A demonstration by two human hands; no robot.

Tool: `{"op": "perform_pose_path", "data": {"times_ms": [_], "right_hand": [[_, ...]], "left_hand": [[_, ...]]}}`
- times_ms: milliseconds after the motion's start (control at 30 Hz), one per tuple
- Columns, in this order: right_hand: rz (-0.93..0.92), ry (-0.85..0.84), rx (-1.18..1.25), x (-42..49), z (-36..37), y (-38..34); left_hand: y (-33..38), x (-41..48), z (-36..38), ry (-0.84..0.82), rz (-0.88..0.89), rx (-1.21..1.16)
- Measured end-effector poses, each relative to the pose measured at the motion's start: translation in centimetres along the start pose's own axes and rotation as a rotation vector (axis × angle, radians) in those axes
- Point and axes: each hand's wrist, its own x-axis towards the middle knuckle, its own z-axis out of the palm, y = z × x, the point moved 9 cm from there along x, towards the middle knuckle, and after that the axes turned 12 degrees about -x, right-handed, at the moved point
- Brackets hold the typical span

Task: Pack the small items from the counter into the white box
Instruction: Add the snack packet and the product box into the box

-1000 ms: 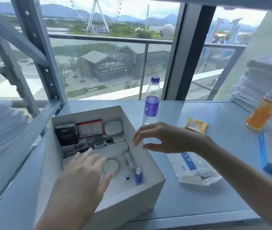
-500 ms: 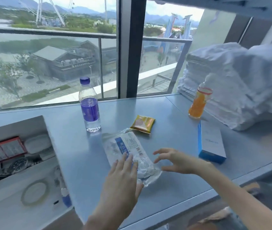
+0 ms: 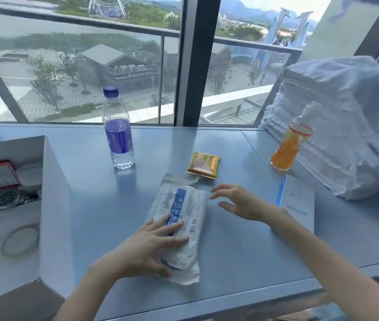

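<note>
Both hands are unclenched: your left hand (image 3: 151,242) presses the soft, light, crinkly white-and-blue plastic mask packet (image 3: 180,218), your right hand (image 3: 239,200) hovers; pinch its long edges.

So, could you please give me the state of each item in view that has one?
White cardboard box: open, partly packed.
Clear purple-labelled water bottle: upright, capped.
Orange drink bottle: upright.
Yellow snack packet: flat, sealed.
White-and-blue mask pouch: flat on counter.
Left hand: pressing pouch.
Right hand: open, empty.
</note>
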Motion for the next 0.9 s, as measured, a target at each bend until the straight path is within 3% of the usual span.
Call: {"op": "perform_pose_path", "data": {"times_ms": [133, 300, 467, 733, 900], "right_hand": [[-0.013, 0.021, 0.034, 2.3, 0.3, -0.6], [0.016, -0.081, 0.08, 3.7, 1.7, -1.1], [0.018, -0.103, 0.129, 3.7, 2.1, -0.9], [0.094, -0.132, 0.445, 3.2, 3.5, -0.3], [0.057, -0.23, 0.337, 2.1, 3.0, 0.3]], "left_hand": [[0.3, -1.3, -1.3, -0.009, 0.024, -0.084], [-1.0, -3.3, -2.6, 0.272, -0.125, -0.204], [-2.4, -5.3, -2.6, 0.408, -0.285, -0.311], [-3.1, -5.5, -2.0, 0.372, -0.464, -0.199], [-3.2, -5.0, -3.0, 0.471, -0.44, -0.173]]}}
